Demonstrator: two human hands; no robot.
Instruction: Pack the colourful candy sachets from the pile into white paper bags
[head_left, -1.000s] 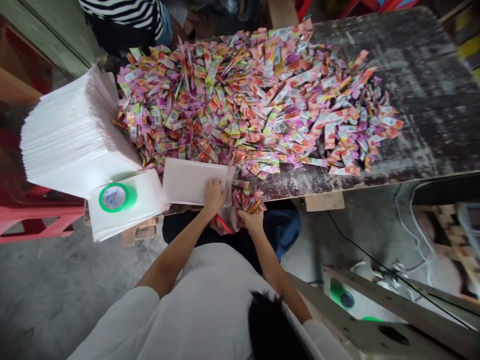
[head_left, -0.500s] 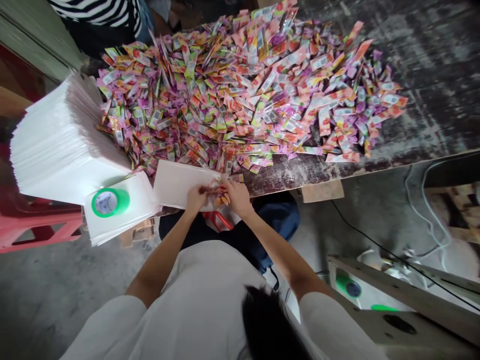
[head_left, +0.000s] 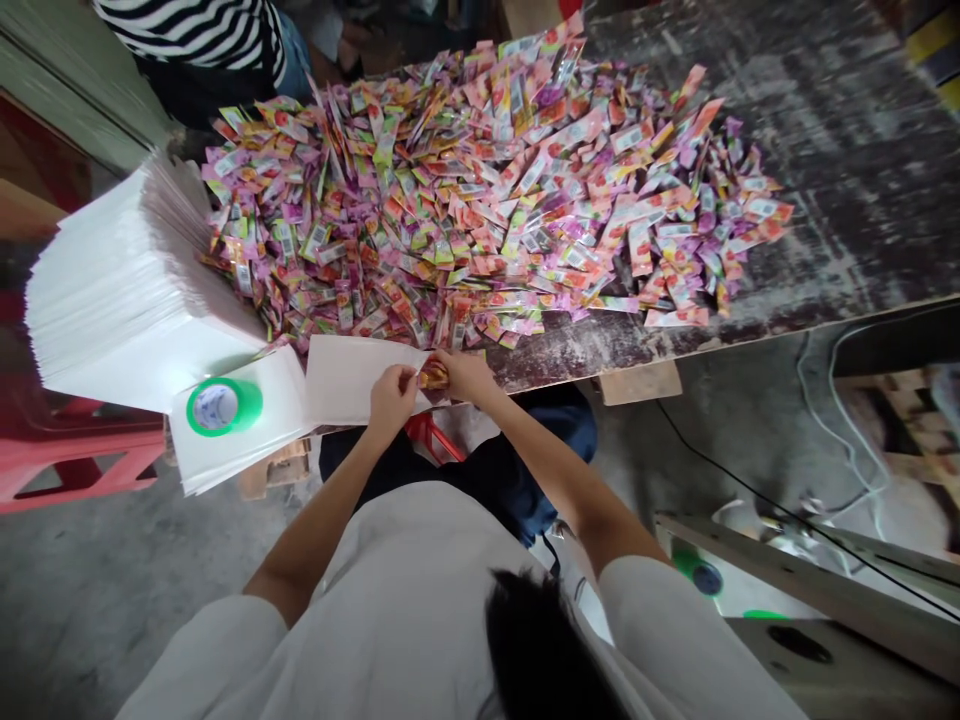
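Note:
A white paper bag (head_left: 341,378) lies flat at the table's front edge, its mouth toward the right. My left hand (head_left: 393,400) pinches the bag near its mouth. My right hand (head_left: 466,378) is closed round several small orange and red packets (head_left: 433,374), which sit at the bag's mouth. Behind both hands spreads a large heap of colourful packets (head_left: 450,210). Left of the bag, a green tape roll (head_left: 217,406) rests on flat white bags (head_left: 281,395).
A tall stack of white bags (head_left: 112,290) stands at the left. Beneath it is a red plastic stool (head_left: 90,455). The dark worn table (head_left: 840,180) extends right. A person in a striped top (head_left: 199,35) is at the far left. Cables hang at the right.
The packets have moved left to the bag's mouth with my right hand. My left hand has shifted slightly from the packets onto the bag. The view has shifted a little.

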